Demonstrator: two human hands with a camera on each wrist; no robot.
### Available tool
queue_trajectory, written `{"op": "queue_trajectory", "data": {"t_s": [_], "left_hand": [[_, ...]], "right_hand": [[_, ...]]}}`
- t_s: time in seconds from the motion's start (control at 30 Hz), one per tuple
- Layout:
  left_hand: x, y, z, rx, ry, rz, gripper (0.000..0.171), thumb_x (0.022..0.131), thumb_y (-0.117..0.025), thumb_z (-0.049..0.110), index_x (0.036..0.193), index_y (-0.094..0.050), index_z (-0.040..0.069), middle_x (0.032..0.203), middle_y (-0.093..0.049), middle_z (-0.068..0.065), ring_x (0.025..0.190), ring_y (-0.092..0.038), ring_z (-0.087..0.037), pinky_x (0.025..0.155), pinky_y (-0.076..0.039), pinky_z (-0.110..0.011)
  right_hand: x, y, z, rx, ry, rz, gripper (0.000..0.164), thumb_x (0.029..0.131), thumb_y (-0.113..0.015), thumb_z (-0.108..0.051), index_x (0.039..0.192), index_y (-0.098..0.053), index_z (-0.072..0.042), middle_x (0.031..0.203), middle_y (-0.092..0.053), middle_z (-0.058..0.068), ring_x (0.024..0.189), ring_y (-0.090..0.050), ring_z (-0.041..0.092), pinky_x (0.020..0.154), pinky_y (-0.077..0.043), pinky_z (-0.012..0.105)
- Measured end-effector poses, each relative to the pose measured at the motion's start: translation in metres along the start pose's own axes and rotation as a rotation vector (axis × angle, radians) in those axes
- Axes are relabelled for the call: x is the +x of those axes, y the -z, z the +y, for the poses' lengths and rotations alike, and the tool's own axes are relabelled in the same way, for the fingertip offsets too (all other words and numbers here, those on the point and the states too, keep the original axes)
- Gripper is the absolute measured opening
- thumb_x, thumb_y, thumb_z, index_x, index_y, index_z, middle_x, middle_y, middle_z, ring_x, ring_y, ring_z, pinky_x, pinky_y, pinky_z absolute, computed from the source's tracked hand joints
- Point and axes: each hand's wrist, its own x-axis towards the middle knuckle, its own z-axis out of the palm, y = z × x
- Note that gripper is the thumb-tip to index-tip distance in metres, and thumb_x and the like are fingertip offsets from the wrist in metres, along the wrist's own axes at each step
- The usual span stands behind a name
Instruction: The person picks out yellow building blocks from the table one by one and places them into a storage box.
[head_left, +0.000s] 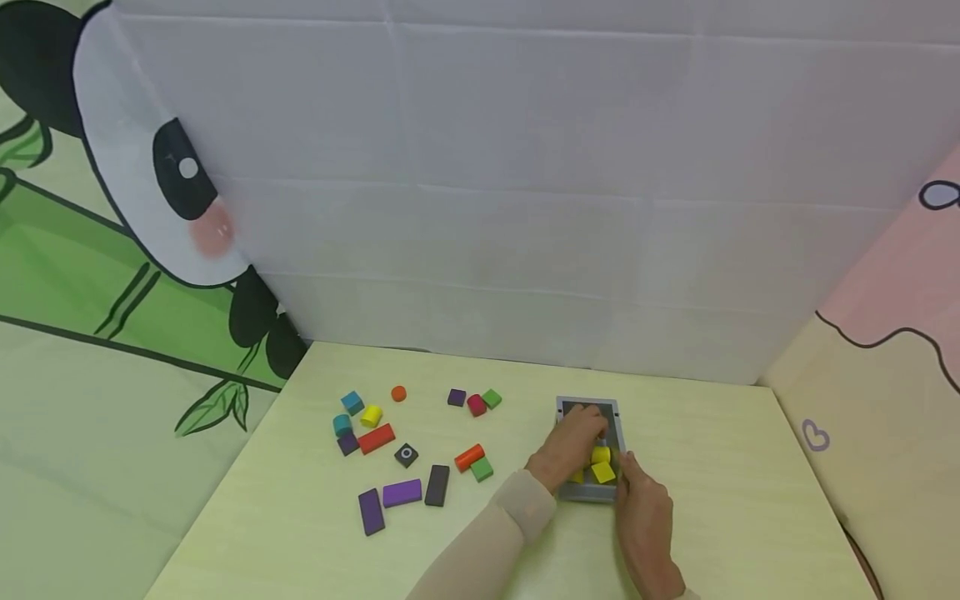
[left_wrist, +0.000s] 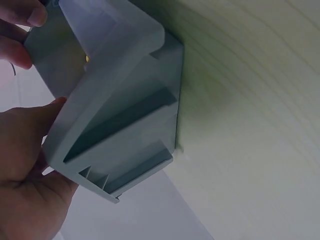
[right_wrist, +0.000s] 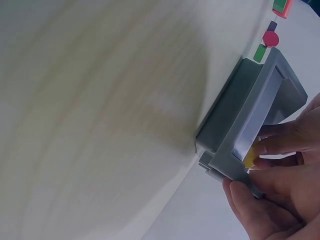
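A grey plastic box (head_left: 588, 494) stands on the table, with several yellow blocks (head_left: 602, 472) inside. My left hand (head_left: 573, 446) reaches into it from the left, fingers bent downward beside a yellow cylinder (head_left: 601, 454). The fingertips are partly hidden, so I cannot tell whether they pinch a piece. My right hand (head_left: 647, 517) grips the box's near right side, thumb along the rim. In the right wrist view, fingers lie against a yellow piece (right_wrist: 249, 157) inside the box wall (right_wrist: 235, 105). The left wrist view shows the box's outer side (left_wrist: 130, 120), with ridges.
Loose blocks lie on the left half of the table, among them a purple block (head_left: 402, 492), a dark grey block (head_left: 437, 485), a red block (head_left: 377, 438) and an orange-red cylinder (head_left: 469, 457). A white backdrop (head_left: 525, 208) rises behind the table.
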Motion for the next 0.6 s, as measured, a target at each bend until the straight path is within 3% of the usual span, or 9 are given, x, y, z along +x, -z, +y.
{"op": "queue_trajectory", "data": {"t_s": [0.23,0.6], "left_hand": [[-0.0007,0.0008,0.0026,-0.004,-0.012,0.018,0.018,0.101,-0.070,0.004,0.111,-0.078,0.016,0.111,-0.068,0.005,0.101,-0.059,-0.010,0.091,-0.052,-0.013],[0.0011,-0.0027,0.0055,0.032,-0.013,0.006,0.020,0.100,-0.072,0.007,0.115,-0.079,0.017,0.111,-0.068,0.006,0.101,-0.059,-0.009,0.093,-0.052,-0.014]], "right_hand": [[-0.0001,-0.0010,0.0014,0.009,-0.005,-0.007,0.032,0.086,-0.073,0.017,0.117,-0.076,0.009,0.110,-0.073,0.030,0.068,-0.075,0.041,0.042,-0.050,0.045],[0.0015,-0.0014,0.0014,0.015,-0.026,-0.012,0.023,0.092,-0.072,0.012,0.115,-0.076,0.009,0.101,-0.074,0.030,0.063,-0.072,0.032,0.042,-0.047,0.042]]}}
